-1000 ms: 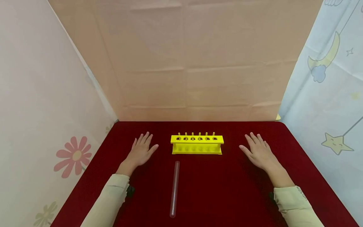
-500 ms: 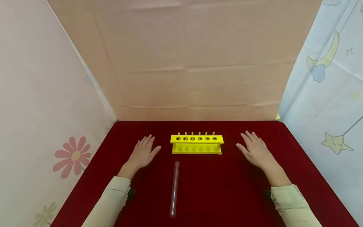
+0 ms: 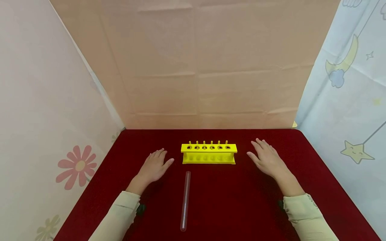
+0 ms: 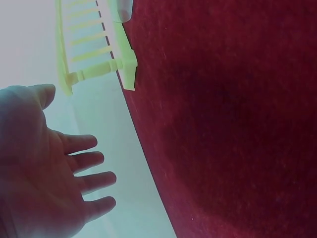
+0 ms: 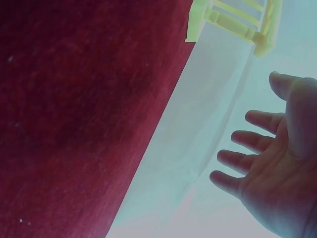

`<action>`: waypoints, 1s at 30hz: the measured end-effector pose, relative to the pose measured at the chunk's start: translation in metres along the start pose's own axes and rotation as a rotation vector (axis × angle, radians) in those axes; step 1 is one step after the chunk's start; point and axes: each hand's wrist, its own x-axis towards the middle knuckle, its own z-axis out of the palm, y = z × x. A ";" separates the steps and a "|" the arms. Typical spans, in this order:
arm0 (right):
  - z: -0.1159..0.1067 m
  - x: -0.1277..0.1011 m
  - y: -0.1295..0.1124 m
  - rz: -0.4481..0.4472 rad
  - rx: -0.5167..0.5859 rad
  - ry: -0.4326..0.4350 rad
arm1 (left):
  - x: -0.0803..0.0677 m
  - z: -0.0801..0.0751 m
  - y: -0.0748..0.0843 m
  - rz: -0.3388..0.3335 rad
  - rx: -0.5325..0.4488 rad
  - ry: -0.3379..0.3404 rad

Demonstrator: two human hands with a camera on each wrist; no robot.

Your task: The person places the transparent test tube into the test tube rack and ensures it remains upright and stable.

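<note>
Your red table [image 3: 241,207] gives a flat bed for everything; the yellow rack [image 3: 209,153] stands square across its far middle, holes up, so it is reachable from either side; your right hand [image 3: 266,159] and left hand [image 3: 155,164] flank it, fingers spread and relaxed, gripping nothing; the glass tube [image 3: 185,200] lies flat just in front of the rack, nearer your left hand, its long axis running from you toward the rack.
</note>
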 end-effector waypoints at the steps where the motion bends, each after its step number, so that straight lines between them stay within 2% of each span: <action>1: 0.000 0.001 -0.001 -0.001 -0.001 -0.002 | -0.001 0.001 0.001 0.002 0.004 0.000; 15: 0.002 0.007 -0.016 -0.023 -0.010 0.001 | -0.009 0.004 0.013 -0.017 -0.015 -0.061; 30: 0.008 0.017 -0.029 -0.038 -0.021 -0.018 | -0.013 0.009 0.025 -0.052 -0.019 -0.086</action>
